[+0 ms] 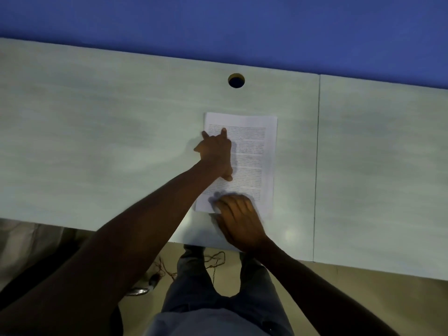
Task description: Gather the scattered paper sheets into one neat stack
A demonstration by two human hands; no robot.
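Observation:
A stack of white printed paper sheets (254, 151) lies flat on the pale desk (97, 141), right of centre, its long side running away from me. My left hand (215, 151) rests on the stack's left edge with fingers spread, pressing down on it. My right hand (238, 219) lies flat over the stack's near edge, fingers apart, covering the lower corner. Neither hand grips a sheet. I see no loose sheets elsewhere on the desk.
A round cable hole (236, 80) sits in the desk beyond the stack. A seam (317, 166) divides the desk just right of the papers. A blue wall panel (218, 25) rises behind. Wires (213, 260) lie on the floor by my legs.

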